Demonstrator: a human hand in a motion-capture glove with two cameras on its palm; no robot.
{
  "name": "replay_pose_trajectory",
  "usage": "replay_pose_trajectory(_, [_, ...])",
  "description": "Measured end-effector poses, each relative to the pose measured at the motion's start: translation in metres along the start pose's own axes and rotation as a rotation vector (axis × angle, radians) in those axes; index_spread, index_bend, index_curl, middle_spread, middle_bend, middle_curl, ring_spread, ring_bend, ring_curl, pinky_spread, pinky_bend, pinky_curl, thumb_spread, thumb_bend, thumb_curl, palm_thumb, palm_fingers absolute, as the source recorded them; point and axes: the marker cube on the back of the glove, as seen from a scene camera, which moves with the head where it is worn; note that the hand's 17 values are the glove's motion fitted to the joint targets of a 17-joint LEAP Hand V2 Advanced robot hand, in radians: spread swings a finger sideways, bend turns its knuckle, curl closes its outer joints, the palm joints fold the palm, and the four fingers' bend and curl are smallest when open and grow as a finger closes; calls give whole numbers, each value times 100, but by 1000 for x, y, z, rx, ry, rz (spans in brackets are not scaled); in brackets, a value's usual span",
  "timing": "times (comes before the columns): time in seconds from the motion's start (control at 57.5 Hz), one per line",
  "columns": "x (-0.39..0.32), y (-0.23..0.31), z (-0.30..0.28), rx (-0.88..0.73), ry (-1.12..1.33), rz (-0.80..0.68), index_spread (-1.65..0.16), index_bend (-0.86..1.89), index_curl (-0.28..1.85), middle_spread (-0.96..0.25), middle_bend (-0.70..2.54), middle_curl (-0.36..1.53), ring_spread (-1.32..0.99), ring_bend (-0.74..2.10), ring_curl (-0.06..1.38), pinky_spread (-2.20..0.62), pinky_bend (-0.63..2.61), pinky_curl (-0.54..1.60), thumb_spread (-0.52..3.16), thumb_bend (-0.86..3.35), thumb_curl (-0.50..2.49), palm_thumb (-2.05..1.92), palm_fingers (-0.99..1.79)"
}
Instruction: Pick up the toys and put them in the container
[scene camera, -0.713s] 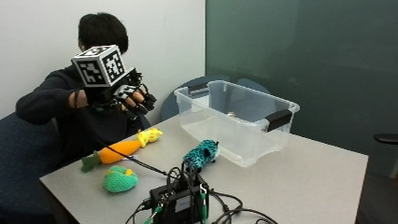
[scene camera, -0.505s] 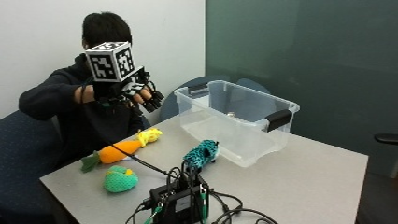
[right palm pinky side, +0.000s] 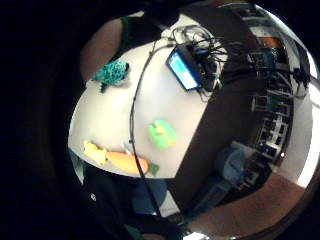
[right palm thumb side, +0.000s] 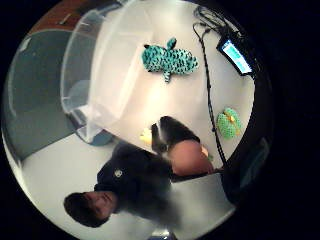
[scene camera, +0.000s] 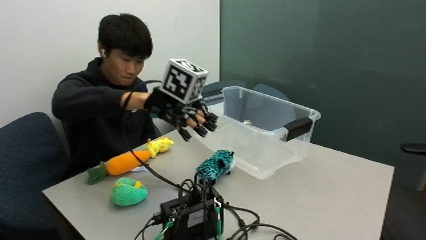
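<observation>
The gloved right hand (scene camera: 188, 116) hung in the air above the table (scene camera: 333, 185), just beside the near end of the clear plastic container (scene camera: 266, 131), its fingers (scene camera: 202, 129) spread loosely downward and grasping nothing. Four toys lay on the table outside the container: a teal spotted plush (scene camera: 215, 166) beside the container's front wall, an orange carrot (scene camera: 118, 164) with a small yellow toy (scene camera: 160, 145) at its tip near the person, and a round green toy (scene camera: 129, 192) close to the table's front edge. A small object (scene camera: 247, 121) that I could not identify sat inside the container.

Dark hooded sweatshirt (scene camera: 93, 107); black-gloved right hand (scene camera: 190, 117).
</observation>
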Motion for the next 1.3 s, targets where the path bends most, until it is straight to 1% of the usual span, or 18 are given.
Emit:
replay_pose_trajectory(0.035, [-2,-15,8,-27,17,22,-19,7,12,0,17,25,-3,28,16,3,88,34,132,11,26,9,-30])
replay_pose_trajectory(0.139, [-24,-47,60,-65,105,2,-18,4,12,3,11,23,-1,22,16,3,88,35,125,5,27,6,-36])
replay_pose_trajectory(0.244, [-42,-65,111,-95,169,-107,-18,3,11,4,11,22,0,20,18,4,86,34,120,1,29,7,-37])
replay_pose_trajectory(0.452, [-55,-94,154,-29,117,-157,-16,5,10,3,14,23,1,22,22,4,81,34,117,-2,31,8,-26])
replay_pose_trajectory(0.557, [-62,-99,168,48,86,-187,-16,-1,7,1,18,24,-3,48,29,2,88,35,118,1,32,13,-5])
replay_pose_trajectory(0.592, [-64,-99,171,74,63,-204,-17,-3,4,-1,22,26,-9,67,33,-4,93,36,121,3,33,19,14])
replay_pose_trajectory(0.626, [-66,-99,173,99,33,-222,-18,0,3,-3,26,27,-14,76,35,-9,97,36,124,5,34,23,24])
replay_pose_trajectory(0.661, [-67,-98,174,123,6,-238,-19,0,1,-7,38,31,-19,83,36,-18,103,36,127,8,34,29,49])
replay_pose_trajectory(0.679, [-67,-98,174,132,-3,-246,-20,2,1,-8,40,32,-20,86,37,-20,104,35,128,9,34,31,51])
replay_pose_trajectory(0.731, [-68,-96,174,152,-21,-264,-21,8,1,-11,53,37,-25,100,42,-27,105,38,135,14,36,39,75])
replay_pose_trajectory(0.766, [-69,-94,175,164,-35,-273,-21,10,0,-13,56,38,-27,105,44,-30,107,39,137,16,38,43,81])
replay_pose_trajectory(0.8, [-69,-90,173,182,-49,-279,-20,13,1,-15,62,41,-29,113,48,-32,112,42,136,19,40,48,95])
replay_pose_trajectory(0.887, [-64,-78,161,241,-81,-273,-20,19,1,-18,74,48,-31,123,53,-37,124,48,131,22,46,59,115])
replay_pose_trajectory(0.939, [-59,-71,148,284,-108,-259,-21,24,3,-20,82,53,-32,127,56,-39,128,52,126,23,49,63,118])
replay_pose_trajectory(1.079, [-55,-36,97,411,-204,-266,-22,50,9,-22,97,62,-33,133,61,-46,135,62,109,18,58,64,119])
replay_pose_trajectory(1.166, [-77,2,50,505,-276,-299,-22,63,14,-23,103,67,-31,144,63,-50,135,66,102,16,63,64,118])
replay_pose_trajectory(1.235, [-107,30,9,581,-293,-376,-21,73,17,-24,108,71,-30,148,65,-52,135,70,96,15,67,64,114])
replay_pose_trajectory(1.305, [-131,42,-29,663,-256,-465,-21,79,20,-24,112,74,-30,152,66,-54,136,73,91,14,71,64,111])
